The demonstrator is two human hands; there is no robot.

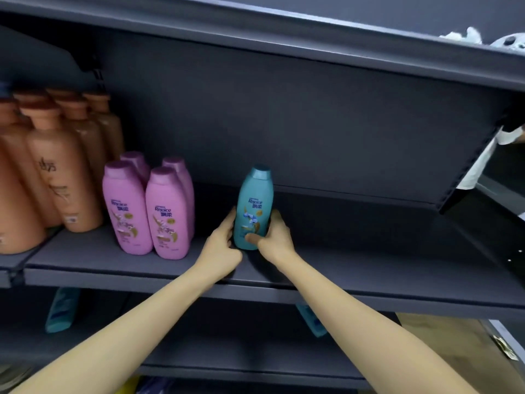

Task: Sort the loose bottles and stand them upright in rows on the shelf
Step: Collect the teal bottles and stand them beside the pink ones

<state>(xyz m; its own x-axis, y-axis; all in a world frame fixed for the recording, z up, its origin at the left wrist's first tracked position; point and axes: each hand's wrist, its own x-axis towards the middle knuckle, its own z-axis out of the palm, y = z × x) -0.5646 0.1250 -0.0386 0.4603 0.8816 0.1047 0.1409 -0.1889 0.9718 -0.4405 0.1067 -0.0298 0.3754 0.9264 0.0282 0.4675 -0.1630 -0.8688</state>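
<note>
Teal bottle (254,206) stands upright on the shelf (369,251), about mid-length, set back from the front edge and apart from the pink bottles (147,211) toward the left end. Glossy plastic, flip cap, flower label facing out. Left hand (224,243) and right hand (272,237) hold its lower body, fingers clamped either side. Looks like placement of the first in a teal row. Next: release without tipping it, then fetch the teal bottles lying below (61,309).

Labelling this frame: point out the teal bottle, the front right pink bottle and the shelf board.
teal bottle (255,204): head view, front label.
front right pink bottle (167,216): head view, front label.
shelf board (369,248): head view, bare top.
</note>
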